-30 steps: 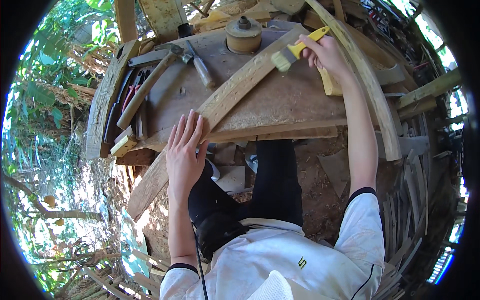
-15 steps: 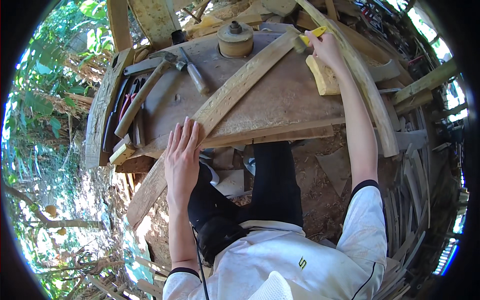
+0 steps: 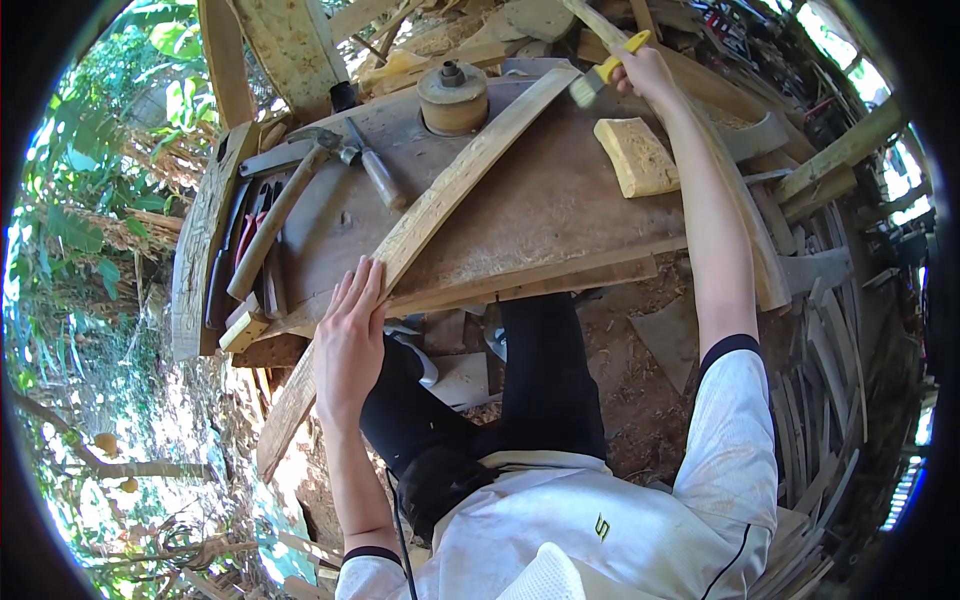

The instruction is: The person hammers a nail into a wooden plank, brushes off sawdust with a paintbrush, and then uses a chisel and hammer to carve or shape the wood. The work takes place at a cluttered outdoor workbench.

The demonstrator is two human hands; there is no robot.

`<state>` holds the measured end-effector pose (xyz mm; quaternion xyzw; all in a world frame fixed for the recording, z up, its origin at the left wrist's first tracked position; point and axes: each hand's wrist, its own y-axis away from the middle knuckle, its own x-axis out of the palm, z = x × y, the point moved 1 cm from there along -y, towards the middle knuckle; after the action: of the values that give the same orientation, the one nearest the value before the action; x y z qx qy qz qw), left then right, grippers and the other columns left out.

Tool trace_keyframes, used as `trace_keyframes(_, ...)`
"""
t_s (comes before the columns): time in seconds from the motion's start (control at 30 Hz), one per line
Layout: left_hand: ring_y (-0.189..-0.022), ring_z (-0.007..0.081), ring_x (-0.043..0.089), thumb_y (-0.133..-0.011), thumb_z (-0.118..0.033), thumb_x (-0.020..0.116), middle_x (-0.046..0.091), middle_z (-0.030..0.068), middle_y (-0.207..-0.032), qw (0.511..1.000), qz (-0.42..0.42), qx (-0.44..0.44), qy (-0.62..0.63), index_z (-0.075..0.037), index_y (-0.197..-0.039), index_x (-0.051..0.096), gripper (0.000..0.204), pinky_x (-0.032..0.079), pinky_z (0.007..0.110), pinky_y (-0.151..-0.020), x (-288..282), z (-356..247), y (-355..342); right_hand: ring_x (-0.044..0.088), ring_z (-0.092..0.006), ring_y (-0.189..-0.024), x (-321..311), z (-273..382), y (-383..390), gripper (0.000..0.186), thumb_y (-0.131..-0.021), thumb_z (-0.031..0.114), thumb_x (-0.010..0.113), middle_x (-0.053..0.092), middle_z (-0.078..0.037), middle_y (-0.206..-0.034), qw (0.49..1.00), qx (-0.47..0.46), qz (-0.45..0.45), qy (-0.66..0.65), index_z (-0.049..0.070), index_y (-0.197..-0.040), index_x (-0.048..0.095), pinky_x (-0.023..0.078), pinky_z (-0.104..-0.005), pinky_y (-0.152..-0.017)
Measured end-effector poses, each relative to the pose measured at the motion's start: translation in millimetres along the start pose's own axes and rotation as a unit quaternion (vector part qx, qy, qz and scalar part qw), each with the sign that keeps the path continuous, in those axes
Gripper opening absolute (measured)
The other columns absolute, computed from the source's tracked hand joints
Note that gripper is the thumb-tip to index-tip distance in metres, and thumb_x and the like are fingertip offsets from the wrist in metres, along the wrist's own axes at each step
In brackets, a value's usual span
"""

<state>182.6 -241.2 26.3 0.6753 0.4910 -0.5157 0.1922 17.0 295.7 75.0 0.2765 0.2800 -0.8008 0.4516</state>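
A long wooden plank point(image 3: 470, 172) lies slantwise over the workbench point(image 3: 540, 210), its near end jutting past the front edge. My left hand point(image 3: 350, 335) is closed on the plank near that edge, fingers along its top. At the far right my right hand point(image 3: 645, 75) grips a paintbrush point(image 3: 607, 70) by its yellow handle. The pale bristles hang just beside the plank's far end; I cannot tell whether they touch it. Below my right wrist rests a pale, curved wooden block point(image 3: 636, 158).
On the bench's left lie a hammer point(image 3: 280, 215), a chisel point(image 3: 377, 170) and red-handled pliers point(image 3: 250, 230). A round wooden drum point(image 3: 453, 100) rises at the back. A long pole point(image 3: 745, 220) runs along the right, with wood strips point(image 3: 825, 370) piled beyond.
The plank has turned, showing a narrower face. My left hand has shifted from lying flat to gripping it. My right hand has tilted the brush, swinging the bristles down and left.
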Motion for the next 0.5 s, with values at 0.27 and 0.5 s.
trace_keyframes(0.27, -0.132, 0.0398, 0.054, -0.099, -0.009, 0.060, 0.059, 0.0171, -0.143, 0.997, 0.018, -0.010, 0.076, -0.009, -0.142, 0.059, 0.043, 0.048, 0.046, -0.109, -7.1, -1.2, -8.7, 0.067, -0.0134, -0.053, -17.9, -2.3, 6.6, 0.046, -0.101, 0.041, 0.063, 0.070, -0.006, -0.071, 0.998, -0.063, 0.003, -0.005, -0.004, -0.100, 0.071, 0.050, -0.0302, -0.051)
trace_keyframes(0.5, -0.101, 0.0394, 0.065, -0.100, -0.009, 0.059, 0.065, 0.0266, -0.117, 0.996, 0.019, -0.004, 0.092, -0.008, -0.143, 0.058, 0.044, 0.051, 0.040, -0.091, -10.4, 10.8, -14.3, 0.071, -0.0277, -0.058, -2.1, -17.9, 2.2, 0.051, -0.099, 0.045, 0.063, 0.073, -0.015, -0.074, 0.994, -0.042, -0.062, -0.073, -0.005, -0.096, 0.069, 0.056, -0.0410, -0.060)
